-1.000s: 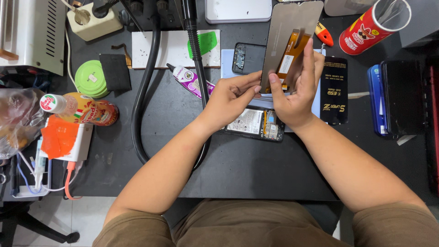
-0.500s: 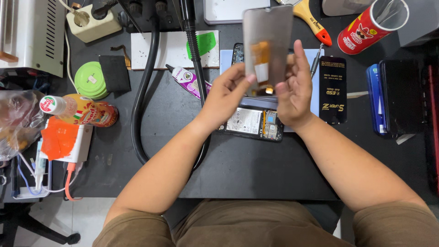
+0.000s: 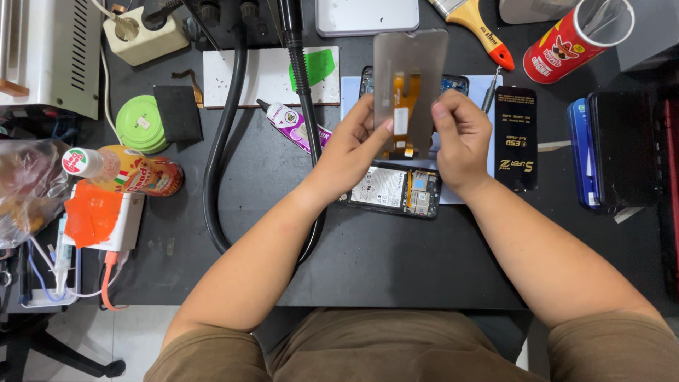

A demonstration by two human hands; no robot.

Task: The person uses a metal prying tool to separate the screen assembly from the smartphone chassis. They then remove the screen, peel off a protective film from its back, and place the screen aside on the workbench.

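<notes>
I hold a grey phone screen panel [image 3: 410, 78] upright over the black desk, its back toward me, with an orange flex cable running down its middle. My left hand [image 3: 353, 145] pinches its left edge and my right hand [image 3: 463, 138] pinches its right edge. Just below my hands lies an opened phone body [image 3: 396, 189] with its battery and circuit board showing. A second opened phone [image 3: 453, 83] is mostly hidden behind the panel, on a pale blue mat [image 3: 350, 92].
A black packaged strip [image 3: 515, 138] lies right of my hands, a red tube can [image 3: 573, 42] and a paintbrush [image 3: 474, 25] behind. A glue tube [image 3: 293, 124], thick black hose [image 3: 226, 127], green tape roll [image 3: 140, 124], bottle [image 3: 134, 173] and dark cases [image 3: 622, 148] surround.
The panel has turned from tilted right to nearly upright and square to me, and it sits a little lower. My right hand shifted from behind the panel to its right edge.
</notes>
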